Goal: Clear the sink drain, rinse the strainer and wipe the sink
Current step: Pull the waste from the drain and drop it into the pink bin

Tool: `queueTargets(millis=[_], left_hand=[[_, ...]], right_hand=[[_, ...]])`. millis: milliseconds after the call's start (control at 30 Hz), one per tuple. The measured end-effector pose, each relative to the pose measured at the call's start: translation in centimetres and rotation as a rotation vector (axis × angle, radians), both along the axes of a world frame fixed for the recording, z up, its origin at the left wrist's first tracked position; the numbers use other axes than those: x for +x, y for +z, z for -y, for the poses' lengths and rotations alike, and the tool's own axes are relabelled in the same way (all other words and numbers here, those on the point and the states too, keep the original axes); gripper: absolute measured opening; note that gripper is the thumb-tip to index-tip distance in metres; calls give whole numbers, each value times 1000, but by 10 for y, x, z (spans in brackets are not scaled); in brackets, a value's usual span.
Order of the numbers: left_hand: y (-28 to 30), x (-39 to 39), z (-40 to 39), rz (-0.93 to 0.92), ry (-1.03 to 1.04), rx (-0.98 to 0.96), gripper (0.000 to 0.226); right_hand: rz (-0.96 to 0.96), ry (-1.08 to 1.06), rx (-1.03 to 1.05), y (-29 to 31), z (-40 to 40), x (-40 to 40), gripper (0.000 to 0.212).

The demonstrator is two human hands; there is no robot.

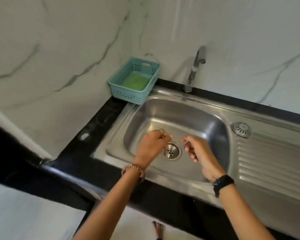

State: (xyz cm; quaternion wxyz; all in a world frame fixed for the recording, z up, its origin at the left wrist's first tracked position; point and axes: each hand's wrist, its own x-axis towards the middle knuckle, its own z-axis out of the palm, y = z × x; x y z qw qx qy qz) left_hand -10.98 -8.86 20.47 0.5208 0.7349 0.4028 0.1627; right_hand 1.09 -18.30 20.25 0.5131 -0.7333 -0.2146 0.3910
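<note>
The steel sink (163, 116) has its round drain (172, 151) open, with the holed cup showing. The round perforated strainer (241, 129) lies apart, on the ribbed drainboard at the basin's right. My left hand (151, 144) hovers just left of the drain with fingers curled in, and I see nothing in it. My right hand (197, 150) hangs just right of the drain, thumb and forefinger loosely apart and empty. Both hands are inside the basin, above its floor.
A teal plastic basket (133, 80) holding a green sponge (135, 82) stands on the black counter (93, 139) at the back left corner. The tap (195, 66) rises behind the basin with no water running. The ribbed drainboard (270, 163) stretches right.
</note>
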Motion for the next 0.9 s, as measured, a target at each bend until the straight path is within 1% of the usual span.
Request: queueTargets(millis=[67, 133, 200, 267, 333, 433, 500, 600, 667, 700, 800, 833, 900], left_hand=[[-34, 42, -38, -249, -28, 148, 19], [-73, 74, -67, -423, -71, 188, 23], [-112, 99, -88, -551, -168, 194, 25], [-148, 115, -98, -633, -256, 177, 26], [-176, 122, -100, -689, -295, 177, 26], [-206, 132, -100, -758, -392, 247, 27], [-215, 132, -101, -771, -425, 282, 26], [-219, 124, -106, -779, -297, 246, 23], [-211, 114, -108, -878, -225, 233, 21], [-207, 107, -107, -959, -223, 204, 26], [-200, 87, -91, -1167, -342, 62, 55], [-201, 82, -83, -1215, -393, 44, 57], [-205, 75, -69, -1246, -444, 49, 50]], right_hand=[[60, -30, -95, -30, -22, 45, 21], [118, -18, -201, -64, -43, 75, 19], [167, 39, -315, -103, -65, 93, 20], [197, 159, -476, -143, -83, 98, 25], [276, 299, -639, -176, -95, 93, 38], [415, 395, -776, -210, -104, 83, 50], [438, 425, -789, -221, -104, 79, 47], [430, 435, -753, -226, -103, 82, 40], [455, 382, -713, -222, -99, 87, 36], [458, 346, -692, -219, -97, 91, 33], [403, 224, -632, -212, -90, 100, 26], [381, 193, -624, -210, -88, 103, 25], [355, 173, -623, -208, -87, 106, 25]])
